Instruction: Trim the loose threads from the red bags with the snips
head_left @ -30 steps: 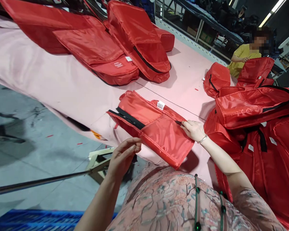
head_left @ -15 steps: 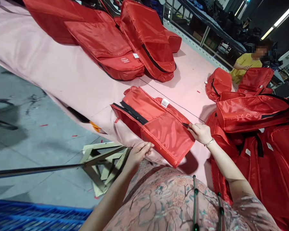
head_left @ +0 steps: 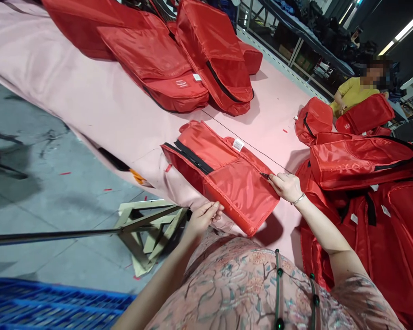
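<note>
A flat red fabric bag (head_left: 223,172) with a black zipper and a small white label lies on the pink table (head_left: 99,119) in front of me. My left hand (head_left: 203,217) pinches the bag's near edge, fingers closed on the red fabric. My right hand (head_left: 286,186) rests at the bag's right edge, fingers closed on a small dark tool (head_left: 265,175) whose tip pokes at the seam.
More red bags are piled at the back (head_left: 179,59) and stacked at my right (head_left: 365,160). A person in a yellow shirt (head_left: 353,91) works at the far end. A wooden frame (head_left: 147,229) and a blue crate (head_left: 55,307) stand on the grey floor, left.
My left hand moved down and right from open air to the bag's near edge and closed on it. The person in yellow lowered a red bag.
</note>
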A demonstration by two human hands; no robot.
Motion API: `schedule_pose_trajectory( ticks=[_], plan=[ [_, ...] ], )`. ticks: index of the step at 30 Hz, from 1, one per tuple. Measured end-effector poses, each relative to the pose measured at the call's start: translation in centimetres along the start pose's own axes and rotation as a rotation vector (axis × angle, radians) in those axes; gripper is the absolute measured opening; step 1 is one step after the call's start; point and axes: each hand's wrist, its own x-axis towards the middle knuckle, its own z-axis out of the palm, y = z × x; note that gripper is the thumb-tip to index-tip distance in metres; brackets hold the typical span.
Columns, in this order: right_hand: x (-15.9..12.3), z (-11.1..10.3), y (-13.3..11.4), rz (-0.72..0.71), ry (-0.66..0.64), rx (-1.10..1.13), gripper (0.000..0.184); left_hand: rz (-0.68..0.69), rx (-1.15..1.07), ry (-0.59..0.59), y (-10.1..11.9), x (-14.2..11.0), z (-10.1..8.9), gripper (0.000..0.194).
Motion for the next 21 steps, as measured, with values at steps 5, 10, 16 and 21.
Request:
schedule_pose_trajectory(
  ticks=[5, 10, 16, 21],
  plan=[
    [-0.4, 0.9, 0.2, 0.043, 0.043, 0.16, 0.031, -0.025, -0.021, -0.001, 0.1, 0.1, 0.1, 0.053],
    [-0.9, 1.3, 0.1, 0.205, 0.144, 0.392, 0.028, -0.006, -0.017, 0.008, 0.0, 0.2, 0.1, 0.052],
    [-2.7, 3.2, 0.8, 0.53, 0.276, 0.6, 0.031, 0.098, 0.097, -0.008, 0.8, 0.2, 0.8, 0.049],
    [-3.6, 5.4, 0.7, 0.593, 0.265, 0.793, 0.035, 0.156, 0.256, 0.032, 1.3, 1.2, 1.5, 0.041]
  ],
)
